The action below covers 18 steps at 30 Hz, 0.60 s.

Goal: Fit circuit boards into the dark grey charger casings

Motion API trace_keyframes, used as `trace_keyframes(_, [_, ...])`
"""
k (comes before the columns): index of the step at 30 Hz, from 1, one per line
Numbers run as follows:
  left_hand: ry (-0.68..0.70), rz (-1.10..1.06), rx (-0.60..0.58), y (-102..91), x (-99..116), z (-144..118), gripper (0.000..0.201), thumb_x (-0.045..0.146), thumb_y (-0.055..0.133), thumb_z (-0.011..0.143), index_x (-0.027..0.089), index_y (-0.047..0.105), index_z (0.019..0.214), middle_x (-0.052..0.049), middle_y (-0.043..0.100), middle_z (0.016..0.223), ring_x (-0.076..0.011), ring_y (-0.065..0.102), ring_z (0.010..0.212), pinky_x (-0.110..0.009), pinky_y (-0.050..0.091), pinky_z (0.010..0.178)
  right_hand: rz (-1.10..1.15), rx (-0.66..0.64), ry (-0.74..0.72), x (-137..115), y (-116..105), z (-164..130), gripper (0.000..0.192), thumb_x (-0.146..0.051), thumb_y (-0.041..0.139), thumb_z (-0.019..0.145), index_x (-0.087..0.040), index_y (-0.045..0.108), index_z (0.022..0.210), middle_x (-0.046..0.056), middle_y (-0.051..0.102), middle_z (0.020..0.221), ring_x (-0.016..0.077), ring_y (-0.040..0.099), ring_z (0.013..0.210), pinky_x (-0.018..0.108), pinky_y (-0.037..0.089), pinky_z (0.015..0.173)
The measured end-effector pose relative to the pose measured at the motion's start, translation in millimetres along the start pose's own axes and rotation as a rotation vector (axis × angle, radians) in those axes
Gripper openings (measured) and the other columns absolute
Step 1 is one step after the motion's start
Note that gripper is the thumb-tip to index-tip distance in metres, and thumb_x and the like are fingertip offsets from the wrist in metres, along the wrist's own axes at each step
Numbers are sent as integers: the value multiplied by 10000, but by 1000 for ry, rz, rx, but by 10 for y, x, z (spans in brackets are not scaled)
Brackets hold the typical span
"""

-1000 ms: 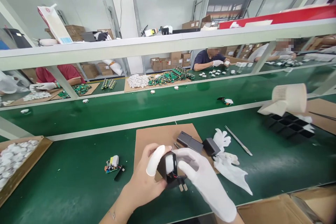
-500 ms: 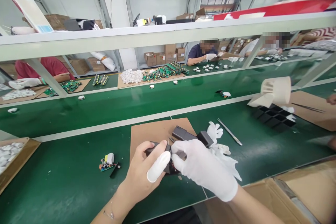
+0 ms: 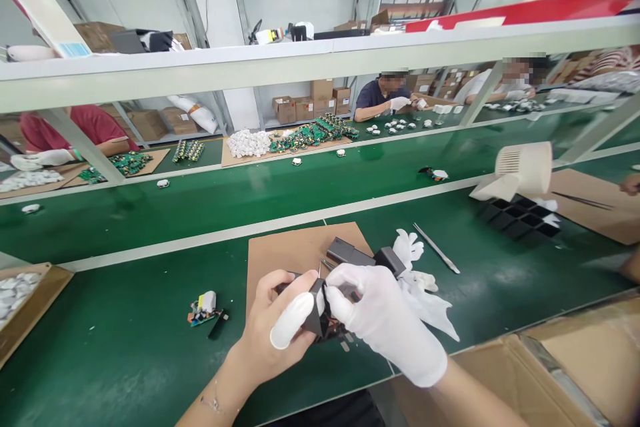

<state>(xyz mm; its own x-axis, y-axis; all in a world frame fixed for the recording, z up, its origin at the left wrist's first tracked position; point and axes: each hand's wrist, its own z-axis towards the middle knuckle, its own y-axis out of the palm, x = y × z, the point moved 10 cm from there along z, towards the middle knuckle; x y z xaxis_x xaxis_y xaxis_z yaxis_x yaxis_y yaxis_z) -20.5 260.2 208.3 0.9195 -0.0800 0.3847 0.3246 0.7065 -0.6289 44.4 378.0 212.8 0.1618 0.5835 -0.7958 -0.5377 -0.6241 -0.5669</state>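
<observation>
Left hand (image 3: 280,317) and gloved right hand (image 3: 385,320) both grasp black charger casing (image 3: 320,317); far left of them, cardboard box (image 3: 30,303) holds white parts (image 3: 13,288)

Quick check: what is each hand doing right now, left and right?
Left hand: closed on the black plug housing, thumb in a white finger cot.
Right hand: white-gloved, fingers pinching the same housing from the other side.

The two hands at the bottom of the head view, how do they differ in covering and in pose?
The left hand is bare apart from a white cot on its thumb; the right hand wears a full white fabric glove. The left hand cups the black plastic charger housing from the side, while the right hand pinches it from above with its fingertips. Both grip the same housing above the brown cardboard mat.
</observation>
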Motion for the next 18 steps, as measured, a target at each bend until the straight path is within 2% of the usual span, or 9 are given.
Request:
trace_keyframes(3, [-53, -63, -2, -1, -21, 31, 575, 88, 518, 699, 241, 484, 1252, -78, 381, 1115, -186, 547, 986, -294, 519, 861, 156, -193, 60, -4, 107, -32, 121, -126, 454, 781, -195, 544, 739, -55, 622, 681, 78, 570, 615, 165, 434, 582])
trace_keyframes(5, [-58, -69, 9, 1, -28, 40, 584, 88, 531, 692, 247, 483, 1252, -75, 374, 1117, -190, 541, 989, -305, 514, 867, 157, -269, 74, -42, 140, -62, 132, -107, 460, 765, -205, 538, 805, -65, 624, 713, 74, 580, 638, 160, 442, 602])
trace_keyframes(9, [-18, -83, -7, 56, -19, 26, 618, 75, 520, 705, 272, 462, 1288, -71, 357, 1123, -184, 530, 982, -297, 511, 852, 0, -202, 67, -93, 47, -44, 88, -135, 514, 748, -209, 467, 758, -91, 513, 597, 64, 485, 527, 166, 368, 505])
trace_keyframes(11, [-31, -103, -24, 83, -39, 20, 636, 60, 517, 688, 276, 463, 1284, -72, 359, 1123, -188, 527, 992, -298, 508, 850, -9, -215, 59, -104, 42, -29, 116, -120, 521, 736, -206, 444, 735, -94, 476, 576, 63, 452, 514, 171, 345, 495])
trace_keyframes(15, [-69, -157, -50, 98, -58, 26, 643, 59, 553, 663, 259, 457, 1267, -77, 412, 1107, -217, 523, 1035, -316, 500, 855, 192, -358, 98, -34, 160, -41, 109, -91, 507, 746, -194, 484, 771, -72, 508, 664, 73, 482, 610, 174, 399, 583])
trace_keyframes(17, [-66, -157, -68, 114, -36, 21, 612, 69, 554, 685, 251, 460, 1261, -77, 431, 1107, -216, 525, 1042, -312, 493, 864, 299, -319, 128, 46, 165, -33, 150, -147, 572, 755, -192, 524, 889, -43, 554, 786, 99, 526, 711, 201, 435, 654])
trace_keyframes(18, [-64, -147, -74, 124, -25, 14, 589, 75, 551, 702, 252, 464, 1256, -75, 435, 1114, -211, 527, 1045, -304, 488, 869, 344, -293, 122, 72, 172, -27, 262, -190, 628, 744, -194, 537, 989, -21, 578, 869, 120, 548, 775, 226, 452, 703])
